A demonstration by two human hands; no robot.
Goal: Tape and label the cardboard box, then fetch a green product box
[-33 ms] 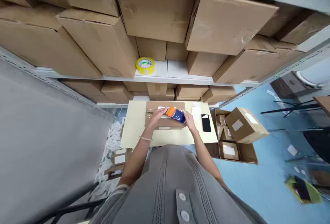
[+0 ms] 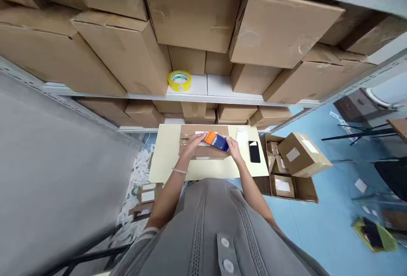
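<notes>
A flat brown cardboard box (image 2: 203, 152) lies on a small pale yellow table (image 2: 163, 157) in front of me. Above the box I hold a small orange and blue pack (image 2: 216, 140) between both hands. My left hand (image 2: 193, 144) grips its orange end with curled fingers, the wrist over the box's left part. My right hand (image 2: 234, 149) is closed on its blue end. What the pack is stays too small to tell.
A black phone (image 2: 254, 151) lies on the table to the right. A yellow tape roll (image 2: 179, 80) sits on the shelf (image 2: 219, 91) behind, among large cartons. An open carton (image 2: 305, 189) of small parcels stands on the blue floor at right. White scraps (image 2: 136, 174) lie at left.
</notes>
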